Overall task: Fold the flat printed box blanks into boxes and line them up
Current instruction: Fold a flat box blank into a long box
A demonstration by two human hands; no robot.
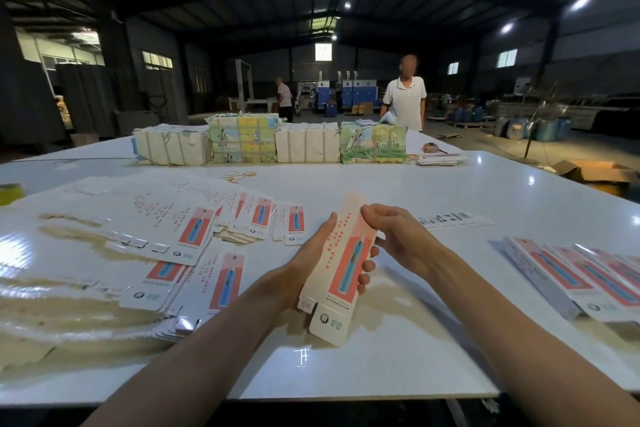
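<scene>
A long printed box (341, 267), white with a red panel and a blue pen picture, stands tilted above the white table (450, 191), its bottom flap hanging open. My left hand (311, 263) grips it from behind, thumb on the left side, fingertips wrapped round the right edge. My right hand (391, 236) pinches its upper right edge. Flat box blanks (194, 239) lie scattered in a loose pile to the left. Several folded boxes (581, 274) lie side by side at the right.
Bundled stacks of printed sheets (273, 142) stand in a row across the far side of the table. A person in a white shirt (405, 97) stands behind them. Rubber bands (239, 177) lie mid-table, a tape roll (10, 192) at the left edge, a cardboard carton (599, 173) at the right.
</scene>
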